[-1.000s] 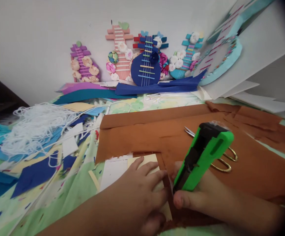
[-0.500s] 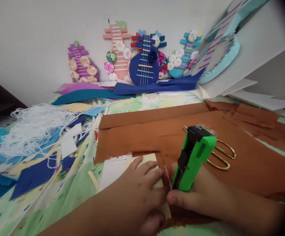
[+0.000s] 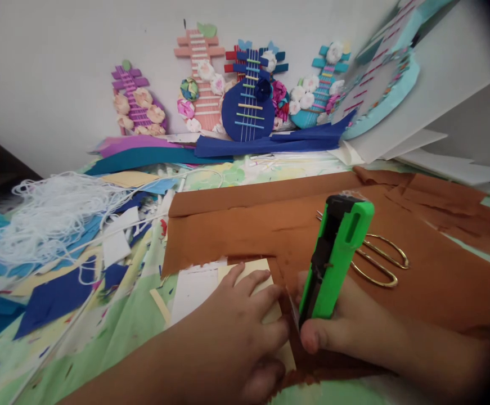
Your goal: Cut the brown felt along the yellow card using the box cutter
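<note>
My left hand (image 3: 245,326) lies with fingers spread on a pale yellow card (image 3: 256,266), pressing it onto brown sheet material (image 3: 228,228). A white card (image 3: 194,292) sits beside the yellow one, partly under it. My right hand (image 3: 346,315) is closed around a green and black glue gun (image 3: 337,253), its wide end up and its tip low by my thumb. That tip is hidden from view. A thin whitish line runs on the brown sheet between the yellow card and the gun. Scissors with gold handles (image 3: 382,261) lie on the sheet behind my right hand.
Tangled white cord (image 3: 59,216) and blue scraps (image 3: 57,295) cover the left of the green patterned cloth (image 3: 122,337). Several decorated instrument-shaped crafts, including a dark blue one (image 3: 247,112), lean against the wall. White boards (image 3: 451,101) stand at right.
My right hand and the glue gun have shifted slightly right, a little away from my left hand. My left hand stays on the yellow card. The view has tilted slightly.
</note>
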Demonstrator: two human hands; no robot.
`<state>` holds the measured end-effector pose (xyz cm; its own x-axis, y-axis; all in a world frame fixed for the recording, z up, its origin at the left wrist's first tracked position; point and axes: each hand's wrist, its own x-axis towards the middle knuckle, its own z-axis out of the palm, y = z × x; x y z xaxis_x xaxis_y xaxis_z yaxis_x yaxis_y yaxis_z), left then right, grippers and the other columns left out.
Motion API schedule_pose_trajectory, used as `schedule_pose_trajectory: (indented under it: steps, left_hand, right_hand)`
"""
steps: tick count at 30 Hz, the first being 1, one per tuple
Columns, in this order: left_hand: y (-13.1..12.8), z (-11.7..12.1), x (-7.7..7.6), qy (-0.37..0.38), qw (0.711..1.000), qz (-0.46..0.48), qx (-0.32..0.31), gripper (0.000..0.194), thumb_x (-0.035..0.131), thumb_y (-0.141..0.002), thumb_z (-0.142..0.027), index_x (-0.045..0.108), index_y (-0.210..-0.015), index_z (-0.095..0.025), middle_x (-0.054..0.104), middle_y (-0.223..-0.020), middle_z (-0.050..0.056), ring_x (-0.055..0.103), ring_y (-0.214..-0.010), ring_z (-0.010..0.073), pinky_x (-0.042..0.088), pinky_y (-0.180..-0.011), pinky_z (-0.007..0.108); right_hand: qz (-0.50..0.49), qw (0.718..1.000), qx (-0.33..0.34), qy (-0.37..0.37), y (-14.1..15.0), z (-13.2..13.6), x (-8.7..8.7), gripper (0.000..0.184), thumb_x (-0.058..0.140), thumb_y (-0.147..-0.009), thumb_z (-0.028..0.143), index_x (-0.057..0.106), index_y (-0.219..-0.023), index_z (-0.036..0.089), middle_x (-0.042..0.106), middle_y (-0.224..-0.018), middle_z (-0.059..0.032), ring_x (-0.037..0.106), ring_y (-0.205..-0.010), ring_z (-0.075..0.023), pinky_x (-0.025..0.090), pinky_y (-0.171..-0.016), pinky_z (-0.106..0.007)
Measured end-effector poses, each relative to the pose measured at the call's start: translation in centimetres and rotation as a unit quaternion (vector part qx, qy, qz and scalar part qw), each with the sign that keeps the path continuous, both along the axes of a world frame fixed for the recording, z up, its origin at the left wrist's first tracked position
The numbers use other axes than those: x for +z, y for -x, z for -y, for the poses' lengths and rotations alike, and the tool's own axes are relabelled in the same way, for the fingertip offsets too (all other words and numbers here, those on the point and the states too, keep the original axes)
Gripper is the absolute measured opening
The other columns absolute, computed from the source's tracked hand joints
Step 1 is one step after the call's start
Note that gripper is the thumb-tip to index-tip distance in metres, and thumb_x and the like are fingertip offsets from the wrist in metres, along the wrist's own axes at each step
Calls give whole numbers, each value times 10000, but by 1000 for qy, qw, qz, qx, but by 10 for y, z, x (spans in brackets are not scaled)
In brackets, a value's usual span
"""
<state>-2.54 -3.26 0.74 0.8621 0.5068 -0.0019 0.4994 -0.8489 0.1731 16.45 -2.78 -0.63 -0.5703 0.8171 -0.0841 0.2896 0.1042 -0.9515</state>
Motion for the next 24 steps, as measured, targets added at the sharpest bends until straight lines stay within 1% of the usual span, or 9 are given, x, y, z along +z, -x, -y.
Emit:
schedule_pose_trajectory:
  steps: [3, 6, 9, 12, 18, 22, 24]
  left_hand:
    - [0, 0, -2, -2, 1000, 7, 3, 209, 534, -746, -358, 559, -907, -227, 491, -1011, 63, 377, -1008, 292, 249, -890, 485]
    - [0, 0, -2, 4, 1000, 11, -2, 191, 541, -741, -351, 569, -891, -237, 488, -1013, 56, 384, -1004, 290, 260, -882, 483]
    - [1, 0, 0, 5, 1000, 21, -1, 166, 531, -751, -344, 573, -881, -249, 480, -1031, 49, 380, -1015, 287, 263, -881, 482]
    - [2, -1, -1, 4, 1000, 26, -5, 170, 527, -754, -353, 572, -887, -256, 478, -1040, 45, 370, -1027, 288, 262, -884, 483]
    - [2, 0, -2, 3, 1000, 21, 2, 166, 539, -738, -352, 575, -864, -249, 482, -1026, 49, 370, -1024, 293, 247, -890, 496]
    - [0, 0, 1, 3, 1000, 13, 0, 142, 541, -742, -345, 574, -837, -245, 488, -1005, 46, 375, -1016, 286, 256, -884, 487]
    - [0, 0, 2, 0, 1000, 11, -5, 146, 540, -746, -347, 572, -841, -241, 491, -1006, 48, 376, -1013, 283, 261, -882, 482]
  right_hand:
    - [30, 999, 17, -25, 0, 1, -2, 317, 625, -661, 463, 615, -833, 197, 578, -703, 25, 504, -622, -112, 389, -552, -198]
    - [69, 995, 22, -64, 1, 3, 1, 237, 577, -720, 411, 613, -822, 200, 588, -696, 18, 522, -632, -115, 398, -561, -198]
    - [112, 989, 15, -95, 2, 5, 5, 222, 542, -737, 397, 606, -799, 195, 590, -666, 10, 528, -602, -114, 399, -535, -196]
    - [136, 984, 19, -110, 2, 6, 6, 199, 525, -744, 382, 598, -760, 198, 583, -623, 16, 522, -553, -102, 384, -494, -185]
    - [137, 983, 19, -118, 3, 6, 4, 165, 532, -741, 351, 604, -795, 212, 587, -624, 27, 502, -535, -90, 370, -492, -182]
    - [127, 983, 19, -128, 2, 3, 4, 214, 544, -732, 398, 606, -796, 203, 581, -644, 21, 489, -557, -99, 368, -515, -198]
    - [111, 987, 23, -118, 2, 1, 3, 223, 557, -725, 407, 605, -785, 198, 582, -661, 21, 483, -567, -99, 365, -521, -199]
